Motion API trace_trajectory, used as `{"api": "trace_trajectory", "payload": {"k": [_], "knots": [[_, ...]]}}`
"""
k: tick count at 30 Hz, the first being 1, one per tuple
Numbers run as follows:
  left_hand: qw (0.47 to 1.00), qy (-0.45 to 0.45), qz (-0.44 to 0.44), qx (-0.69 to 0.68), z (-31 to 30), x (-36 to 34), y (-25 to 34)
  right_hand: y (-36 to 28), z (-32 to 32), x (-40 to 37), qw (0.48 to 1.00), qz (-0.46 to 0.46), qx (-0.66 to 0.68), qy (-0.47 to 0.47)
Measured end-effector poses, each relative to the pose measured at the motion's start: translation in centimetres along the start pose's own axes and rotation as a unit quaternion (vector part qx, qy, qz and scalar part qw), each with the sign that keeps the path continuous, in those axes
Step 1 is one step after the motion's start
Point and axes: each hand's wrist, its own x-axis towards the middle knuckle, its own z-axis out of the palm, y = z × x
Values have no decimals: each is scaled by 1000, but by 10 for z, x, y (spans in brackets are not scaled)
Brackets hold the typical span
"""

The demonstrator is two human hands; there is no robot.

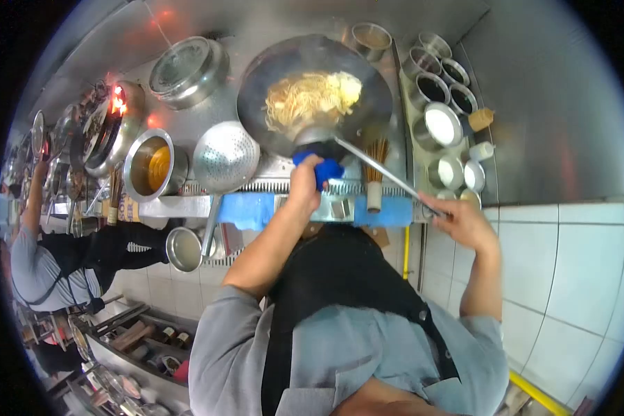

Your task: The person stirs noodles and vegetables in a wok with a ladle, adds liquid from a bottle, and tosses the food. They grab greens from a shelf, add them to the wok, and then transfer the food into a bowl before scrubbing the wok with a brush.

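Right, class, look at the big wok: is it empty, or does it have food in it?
It has food in it: the wok holds a heap of noodles, with steam rising around them.

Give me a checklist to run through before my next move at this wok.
1. Left hand gripping the blue cloth at the wok's near edge: ok.
2. Right hand closed on the ladle's handle: ok.
3. Noodles inside the wok: ok.
4. Perforated strainer outside the wok, to its left: ok.
5. Flame under the wok: cannot tell, underside hidden.
6. Noodles cooked through: cannot tell.
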Motion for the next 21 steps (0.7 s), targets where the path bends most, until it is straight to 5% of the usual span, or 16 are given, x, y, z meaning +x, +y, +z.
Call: {"api": "trace_trajectory", "payload": {"k": [3, 7, 11, 14, 15, 17, 21], "knots": [[1000, -19, -11, -22, -9, 27, 2, -23, 22, 43, 990, 105, -96, 18], [1000, -21, 14, 8, -30, 36, -30, -10, 73, 96, 989, 55, -66, 117], [994, -30, -69, 80, -63, -4, -48, -35, 82, 91, 983, 32, -34, 176], [998, -33, -35, 39, -44, -19, -7, -67, 61, 51, 989, 40, -24, 142], [999, -30, -19, 6, -39, -17, 3, -85, 50, 44, 986, 151, -3, 73], [998, -42, -36, 8, -25, -7, 34, -67, 55, 43, 992, 35, -85, 92], [995, -84, -23, 47, -37, 16, 21, -61, 95, 87, 981, 39, -138, 127]]}}
